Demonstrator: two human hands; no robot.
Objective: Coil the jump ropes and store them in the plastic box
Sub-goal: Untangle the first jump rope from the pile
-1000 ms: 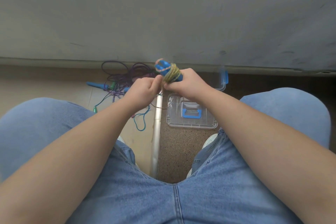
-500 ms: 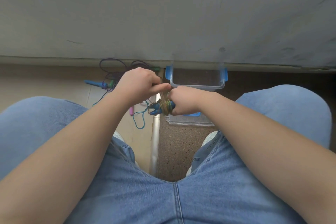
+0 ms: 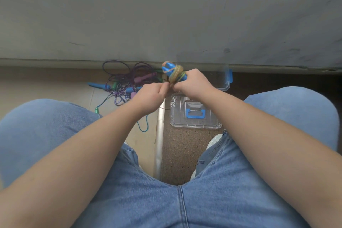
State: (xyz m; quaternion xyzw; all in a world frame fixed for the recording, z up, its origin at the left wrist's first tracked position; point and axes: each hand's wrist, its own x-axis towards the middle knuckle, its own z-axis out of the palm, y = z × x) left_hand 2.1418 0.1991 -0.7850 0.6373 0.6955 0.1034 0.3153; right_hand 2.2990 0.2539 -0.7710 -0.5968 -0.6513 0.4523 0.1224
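grips the blue-handled jump rope wrapped in yellow-green cord (image 3: 174, 74) in the curled right hand (image 3: 194, 84), pinches its cord with the curled left hand (image 3: 149, 96), over the clear plastic box (image 3: 226, 87) on the floor.

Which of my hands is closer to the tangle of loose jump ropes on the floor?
Left. The left hand overlaps the right edge of the tangle in this view, pinching the end of the coiled rope. The right hand grips that coil farther right, over the plastic box.
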